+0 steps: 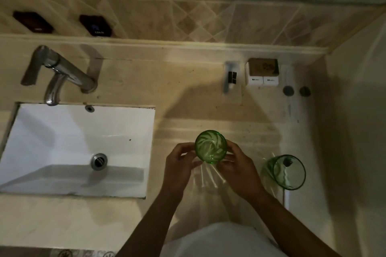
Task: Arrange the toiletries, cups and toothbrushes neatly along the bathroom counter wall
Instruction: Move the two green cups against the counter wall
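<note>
A green patterned glass cup (211, 146) is held upright above the counter, seen from above. My left hand (179, 162) grips its left side and my right hand (238, 165) grips its right side. A second green glass cup (289, 172) stands on the counter to the right, with something small and dark inside it. Against the back wall lie a wrapped toothbrush packet (229, 78), a white box of toiletries (262, 73), a clear wrapped item (290, 81) and two small round caps (305, 91).
A white rectangular sink (62, 131) with a chrome faucet (60, 71) fills the left of the beige counter (188, 102). Two dark plaques (95, 25) sit on the tiled backsplash ledge. A mirror runs above, and a side wall closes the right.
</note>
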Action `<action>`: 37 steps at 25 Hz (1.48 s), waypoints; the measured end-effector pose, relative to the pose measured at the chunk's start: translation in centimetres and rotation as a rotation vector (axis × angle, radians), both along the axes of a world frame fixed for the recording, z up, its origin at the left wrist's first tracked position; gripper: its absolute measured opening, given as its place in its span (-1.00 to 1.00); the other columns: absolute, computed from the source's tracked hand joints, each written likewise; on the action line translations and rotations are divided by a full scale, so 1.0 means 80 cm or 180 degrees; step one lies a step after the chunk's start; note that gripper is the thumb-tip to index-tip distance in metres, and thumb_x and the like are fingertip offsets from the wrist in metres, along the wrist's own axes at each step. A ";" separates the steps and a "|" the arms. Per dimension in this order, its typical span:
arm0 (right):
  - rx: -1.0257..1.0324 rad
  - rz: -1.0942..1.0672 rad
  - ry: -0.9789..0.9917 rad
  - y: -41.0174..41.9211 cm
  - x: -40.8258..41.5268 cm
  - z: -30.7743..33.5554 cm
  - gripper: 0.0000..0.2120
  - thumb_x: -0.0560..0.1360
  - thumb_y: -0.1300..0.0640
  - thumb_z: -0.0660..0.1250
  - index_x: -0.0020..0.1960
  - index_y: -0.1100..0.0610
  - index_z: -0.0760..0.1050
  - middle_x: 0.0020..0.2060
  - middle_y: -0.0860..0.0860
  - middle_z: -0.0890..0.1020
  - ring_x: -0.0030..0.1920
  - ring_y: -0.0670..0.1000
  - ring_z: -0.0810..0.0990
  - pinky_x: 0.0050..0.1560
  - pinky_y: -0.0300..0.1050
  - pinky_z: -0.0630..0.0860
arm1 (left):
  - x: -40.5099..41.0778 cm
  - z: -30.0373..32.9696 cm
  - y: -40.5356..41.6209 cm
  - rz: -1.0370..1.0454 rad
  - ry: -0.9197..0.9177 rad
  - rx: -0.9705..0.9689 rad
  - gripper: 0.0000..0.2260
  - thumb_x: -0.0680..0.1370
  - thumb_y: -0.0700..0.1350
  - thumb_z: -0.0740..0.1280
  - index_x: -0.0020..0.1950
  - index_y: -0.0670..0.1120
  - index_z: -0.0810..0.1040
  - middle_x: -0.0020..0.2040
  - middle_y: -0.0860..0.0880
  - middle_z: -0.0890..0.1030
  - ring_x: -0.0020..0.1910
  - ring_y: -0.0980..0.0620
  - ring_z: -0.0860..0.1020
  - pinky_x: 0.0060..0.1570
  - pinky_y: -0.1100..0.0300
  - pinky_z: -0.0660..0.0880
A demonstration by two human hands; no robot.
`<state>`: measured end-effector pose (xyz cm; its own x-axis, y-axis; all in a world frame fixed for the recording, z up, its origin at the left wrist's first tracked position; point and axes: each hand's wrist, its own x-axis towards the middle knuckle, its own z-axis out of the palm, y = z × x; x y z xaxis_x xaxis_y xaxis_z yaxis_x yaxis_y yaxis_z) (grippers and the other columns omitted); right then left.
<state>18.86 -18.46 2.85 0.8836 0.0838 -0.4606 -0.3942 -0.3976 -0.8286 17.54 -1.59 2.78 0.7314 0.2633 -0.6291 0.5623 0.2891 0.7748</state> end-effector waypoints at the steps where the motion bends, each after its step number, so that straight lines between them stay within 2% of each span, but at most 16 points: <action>1: 0.0049 0.0014 -0.0032 0.004 0.007 0.002 -0.47 0.44 0.32 0.45 0.32 -0.05 0.45 0.15 -0.12 0.65 0.09 -0.17 0.65 0.07 -0.20 0.60 | 0.006 0.001 0.004 0.0041 -0.0036 -0.0013 -0.86 0.55 -0.34 0.34 0.03 -0.19 0.65 0.02 -0.20 0.67 0.05 -0.17 0.66 -0.01 -0.04 0.67; 5: 0.0202 -0.0038 -0.0147 0.026 0.055 0.005 -0.47 0.45 0.29 0.47 0.30 -0.12 0.43 0.17 -0.15 0.62 0.13 -0.22 0.61 0.09 -0.28 0.58 | 0.051 0.003 0.019 0.0194 -0.0318 -0.0005 -0.84 0.59 -0.30 0.31 0.06 -0.13 0.65 0.08 -0.19 0.67 0.11 -0.17 0.65 0.09 -0.05 0.63; 8: 0.0176 -0.0163 -0.0223 0.043 0.104 0.003 -0.48 0.45 0.25 0.48 0.32 -0.06 0.44 0.16 -0.17 0.62 0.13 -0.27 0.60 0.10 -0.32 0.56 | 0.100 0.003 0.021 0.0266 -0.0491 -0.0015 -0.84 0.61 -0.25 0.31 0.09 -0.09 0.65 0.09 -0.10 0.68 0.15 -0.09 0.63 0.16 0.02 0.58; 12: 0.0145 -0.0390 -0.0346 0.059 0.173 0.000 -0.50 0.45 0.18 0.46 0.33 -0.06 0.42 0.13 -0.22 0.61 0.12 -0.26 0.60 0.09 -0.30 0.54 | 0.173 0.000 0.020 0.0410 -0.0631 -0.0251 -0.81 0.64 -0.20 0.26 0.19 -0.16 0.61 0.14 -0.09 0.68 0.18 -0.03 0.63 0.14 0.08 0.60; 15: 0.0144 -0.0441 -0.0389 0.064 0.212 -0.005 -0.53 0.46 0.17 0.43 0.32 -0.09 0.44 0.12 -0.22 0.63 0.11 -0.27 0.60 0.09 -0.31 0.54 | 0.214 -0.004 0.021 0.0359 -0.0756 -0.0230 -0.76 0.66 -0.26 0.20 0.26 -0.16 0.59 0.17 -0.07 0.68 0.20 -0.01 0.63 0.05 0.17 0.62; 19: 0.0033 -0.0416 -0.0472 0.066 0.250 -0.015 -0.52 0.49 0.22 0.40 0.35 -0.06 0.45 0.09 -0.18 0.63 0.07 -0.30 0.59 0.05 -0.43 0.51 | 0.251 -0.006 0.017 0.0517 -0.0665 -0.0528 -0.74 0.68 -0.14 0.16 0.11 -0.03 0.66 0.06 0.04 0.73 0.19 0.02 0.63 0.22 0.05 0.56; 23: 0.0120 -0.0508 -0.0423 0.067 0.270 -0.027 -0.50 0.49 0.23 0.41 0.37 -0.07 0.42 0.12 -0.11 0.64 0.15 -0.13 0.61 0.16 -0.23 0.53 | 0.271 -0.010 0.017 0.0496 -0.0612 -0.0481 -0.67 0.67 -0.09 0.16 -0.03 0.11 0.72 0.10 0.03 0.72 0.21 0.03 0.62 0.28 -0.03 0.53; 26: 0.0186 -0.0509 -0.0412 0.068 0.277 -0.033 -0.49 0.49 0.25 0.42 0.39 -0.03 0.41 0.19 -0.07 0.62 0.20 -0.10 0.59 0.10 -0.39 0.52 | 0.279 -0.018 0.019 0.0527 -0.0596 -0.0441 -0.74 0.67 -0.06 0.17 0.13 0.02 0.67 0.18 -0.03 0.69 0.23 0.04 0.61 0.29 -0.03 0.53; 28: 0.0155 -0.0473 -0.0401 0.070 0.283 -0.035 -0.47 0.49 0.26 0.42 0.40 0.01 0.40 0.22 -0.05 0.60 0.21 -0.09 0.58 0.11 -0.37 0.52 | 0.285 -0.022 0.020 0.0591 -0.0535 -0.0431 -0.74 0.66 -0.06 0.18 0.20 -0.06 0.63 0.19 -0.06 0.68 0.23 0.02 0.61 0.30 -0.05 0.52; 29: 0.0135 -0.0455 -0.0390 0.072 0.285 -0.035 -0.47 0.49 0.27 0.42 0.40 0.01 0.40 0.23 -0.05 0.59 0.22 -0.09 0.57 0.12 -0.37 0.52 | 0.287 -0.023 0.021 0.0638 -0.0505 -0.0456 -0.74 0.66 -0.07 0.19 0.21 -0.08 0.63 0.19 -0.07 0.68 0.23 0.00 0.61 0.30 -0.07 0.52; 33: -0.0019 -0.0414 -0.0394 0.075 0.289 -0.037 -0.40 0.46 0.29 0.42 0.43 0.02 0.35 0.24 -0.02 0.57 0.23 -0.07 0.56 -0.08 -0.62 0.40 | 0.288 -0.025 0.025 0.0677 -0.0541 -0.0557 -0.74 0.65 -0.09 0.21 0.23 -0.12 0.63 0.20 -0.09 0.68 0.24 -0.03 0.61 0.30 -0.08 0.52; 37: -0.0136 -0.0313 -0.0324 0.076 0.293 -0.036 -0.35 0.46 0.26 0.43 0.47 -0.04 0.29 0.25 -0.06 0.55 0.23 -0.10 0.54 -0.13 -0.64 0.36 | 0.286 -0.025 0.024 0.0585 -0.0626 -0.0552 -0.73 0.66 -0.10 0.18 0.24 -0.08 0.62 0.21 -0.05 0.67 0.25 0.01 0.60 0.27 -0.05 0.54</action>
<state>42.29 -12.38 0.01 0.9289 -0.0232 -0.3695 -0.3478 -0.3968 -0.8494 40.43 0.33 0.76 0.7935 0.3034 -0.5275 0.3329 0.5092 0.7937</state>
